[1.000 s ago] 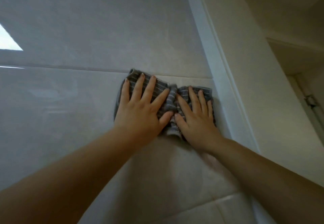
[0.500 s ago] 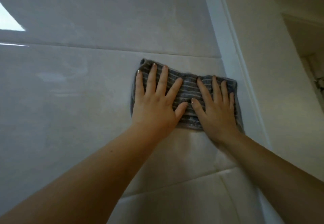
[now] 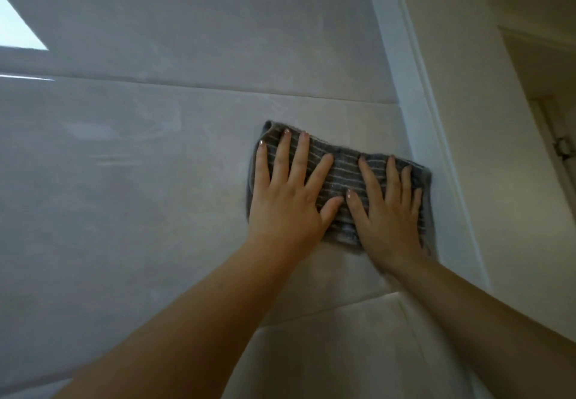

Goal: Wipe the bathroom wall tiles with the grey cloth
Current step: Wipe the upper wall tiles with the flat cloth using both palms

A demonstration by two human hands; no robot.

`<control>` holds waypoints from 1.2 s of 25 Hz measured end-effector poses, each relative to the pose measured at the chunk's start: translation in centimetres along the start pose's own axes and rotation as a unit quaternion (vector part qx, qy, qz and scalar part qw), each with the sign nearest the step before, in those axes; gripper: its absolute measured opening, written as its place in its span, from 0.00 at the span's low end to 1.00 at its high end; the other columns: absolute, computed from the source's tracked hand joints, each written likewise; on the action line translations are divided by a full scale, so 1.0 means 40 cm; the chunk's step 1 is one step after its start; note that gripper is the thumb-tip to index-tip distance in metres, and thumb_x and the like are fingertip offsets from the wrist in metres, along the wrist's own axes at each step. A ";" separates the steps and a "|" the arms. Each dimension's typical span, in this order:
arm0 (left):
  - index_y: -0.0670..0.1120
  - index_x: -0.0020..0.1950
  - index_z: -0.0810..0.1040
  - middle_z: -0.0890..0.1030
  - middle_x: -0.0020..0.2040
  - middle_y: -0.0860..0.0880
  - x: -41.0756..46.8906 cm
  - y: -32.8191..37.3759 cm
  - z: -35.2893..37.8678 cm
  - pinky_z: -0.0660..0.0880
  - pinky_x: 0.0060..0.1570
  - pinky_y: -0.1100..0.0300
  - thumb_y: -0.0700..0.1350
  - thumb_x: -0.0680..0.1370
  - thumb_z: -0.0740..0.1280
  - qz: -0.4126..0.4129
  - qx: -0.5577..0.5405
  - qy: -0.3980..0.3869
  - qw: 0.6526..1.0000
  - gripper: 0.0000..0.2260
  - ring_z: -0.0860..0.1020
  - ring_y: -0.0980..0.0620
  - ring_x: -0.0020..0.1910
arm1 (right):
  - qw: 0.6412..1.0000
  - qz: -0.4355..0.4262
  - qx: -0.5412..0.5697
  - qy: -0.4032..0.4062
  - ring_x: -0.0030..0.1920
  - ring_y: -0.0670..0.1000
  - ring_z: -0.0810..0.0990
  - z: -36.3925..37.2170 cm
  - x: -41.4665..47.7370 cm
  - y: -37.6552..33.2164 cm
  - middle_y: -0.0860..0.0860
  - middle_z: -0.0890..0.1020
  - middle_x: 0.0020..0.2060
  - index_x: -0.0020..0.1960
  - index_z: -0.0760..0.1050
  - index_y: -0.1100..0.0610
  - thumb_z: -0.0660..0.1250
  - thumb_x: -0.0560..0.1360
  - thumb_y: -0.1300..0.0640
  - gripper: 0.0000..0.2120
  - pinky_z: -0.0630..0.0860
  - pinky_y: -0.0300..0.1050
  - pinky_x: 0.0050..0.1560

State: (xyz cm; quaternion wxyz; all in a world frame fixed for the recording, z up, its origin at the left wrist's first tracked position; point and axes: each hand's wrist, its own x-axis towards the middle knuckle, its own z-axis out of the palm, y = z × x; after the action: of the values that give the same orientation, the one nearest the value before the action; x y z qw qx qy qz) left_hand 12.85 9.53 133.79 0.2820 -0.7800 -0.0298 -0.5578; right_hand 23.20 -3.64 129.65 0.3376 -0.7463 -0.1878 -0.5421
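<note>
A grey cloth with thin pale stripes lies flat against a large glossy wall tile, close to the tile's right end. My left hand presses on the cloth's left half with fingers straight and spread. My right hand presses on its right half the same way, its thumb tip almost meeting the left thumb. Both palms cover the cloth's lower edge.
A white corner trim runs up the wall just right of the cloth, with a cream wall beyond it. A doorway with a hinge shows at far right. Grout lines run above and below the tile. A bright reflection sits at upper left.
The bunched cloth has been spread out flat and wide. Both hands have slid it down the tile and moved apart, the right hand going toward the white trim.
</note>
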 end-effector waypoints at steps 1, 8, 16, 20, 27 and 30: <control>0.55 0.81 0.47 0.43 0.81 0.43 -0.046 0.005 0.007 0.36 0.75 0.38 0.66 0.81 0.43 0.011 -0.003 0.001 1.000 0.30 0.39 0.41 0.80 | 1.000 -0.009 -0.007 0.011 0.78 0.57 0.40 0.013 -0.049 0.004 0.54 0.45 0.79 0.77 0.44 0.39 0.38 0.74 0.33 0.33 0.38 0.60 0.76; 0.57 0.81 0.46 0.40 0.81 0.45 -0.036 -0.091 -0.034 0.33 0.75 0.40 0.67 0.80 0.44 0.033 0.005 -0.013 0.999 0.31 0.37 0.43 0.79 | 0.999 0.029 -0.013 -0.003 0.78 0.59 0.40 0.005 -0.029 -0.102 0.55 0.44 0.79 0.78 0.44 0.42 0.37 0.73 0.32 0.35 0.39 0.62 0.75; 0.59 0.80 0.49 0.45 0.82 0.47 -0.129 -0.411 -0.104 0.39 0.77 0.40 0.70 0.78 0.43 -0.064 0.040 0.038 0.996 0.32 0.41 0.44 0.80 | 0.997 -0.076 0.004 0.020 0.77 0.60 0.38 0.027 -0.004 -0.427 0.56 0.42 0.79 0.77 0.41 0.40 0.40 0.76 0.33 0.32 0.36 0.64 0.74; 0.61 0.80 0.47 0.44 0.82 0.48 -0.260 -0.571 -0.144 0.38 0.77 0.42 0.70 0.77 0.41 -0.124 0.048 0.034 0.991 0.33 0.41 0.45 0.80 | 0.990 -0.137 0.014 0.019 0.77 0.62 0.38 0.040 -0.058 -0.616 0.56 0.42 0.79 0.78 0.42 0.41 0.40 0.76 0.33 0.32 0.37 0.66 0.74; 0.60 0.80 0.46 0.46 0.82 0.45 -0.409 -0.588 -0.130 0.42 0.76 0.39 0.70 0.78 0.42 -0.198 0.058 0.038 0.978 0.32 0.42 0.43 0.80 | 0.956 -0.293 0.022 0.020 0.78 0.62 0.43 0.072 -0.151 -0.649 0.56 0.49 0.79 0.78 0.51 0.41 0.45 0.78 0.36 0.29 0.40 0.67 0.74; 0.58 0.80 0.47 0.46 0.82 0.44 -0.361 -0.487 -0.104 0.39 0.76 0.40 0.70 0.78 0.42 -0.192 0.046 0.051 0.979 0.33 0.42 0.42 0.80 | 0.950 -0.311 0.012 0.023 0.78 0.59 0.44 0.061 -0.119 -0.534 0.53 0.50 0.79 0.77 0.50 0.39 0.46 0.78 0.36 0.28 0.41 0.65 0.75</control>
State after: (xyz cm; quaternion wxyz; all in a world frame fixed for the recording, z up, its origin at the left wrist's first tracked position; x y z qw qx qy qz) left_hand -3.15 27.78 129.79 0.2060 -0.7163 -0.1901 -0.6390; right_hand 9.43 13.49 131.17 0.1652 -0.6336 -0.4094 -0.6354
